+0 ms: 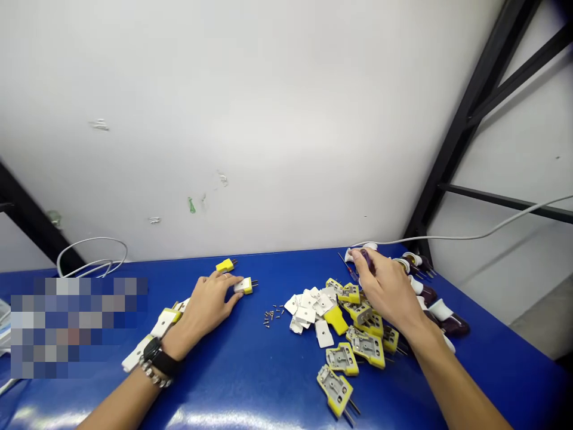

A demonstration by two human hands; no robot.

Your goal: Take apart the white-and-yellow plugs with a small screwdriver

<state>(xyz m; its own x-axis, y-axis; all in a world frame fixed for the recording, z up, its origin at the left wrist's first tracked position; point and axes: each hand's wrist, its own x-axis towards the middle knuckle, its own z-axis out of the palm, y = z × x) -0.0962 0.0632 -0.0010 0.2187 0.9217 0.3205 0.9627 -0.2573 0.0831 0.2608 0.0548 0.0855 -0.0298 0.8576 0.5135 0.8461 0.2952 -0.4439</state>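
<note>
My left hand (210, 301) holds a yellow plug with a white cover (245, 285) against the blue table, thumb and index finger at its sides and its prongs pointing right. Just behind those fingers lies another yellow plug (225, 265). On the right, my right hand (387, 283) is closed around a dark purple piece (367, 261), mostly hidden by the fingers. Beside it lies a thin screwdriver (348, 268). Between my hands are a scatter of small screws (270, 315) and a heap of white covers (308, 307). Several opened yellow plug bodies (342, 358) lie in front of my right hand.
More plugs with white covers (163, 322) lie under and beside my left forearm. White and dark purple pieces (447, 315) crowd the right side. A pale wall rises behind the blue table (215, 370). Black frame posts (447, 143) and white cables (470, 236) flank it.
</note>
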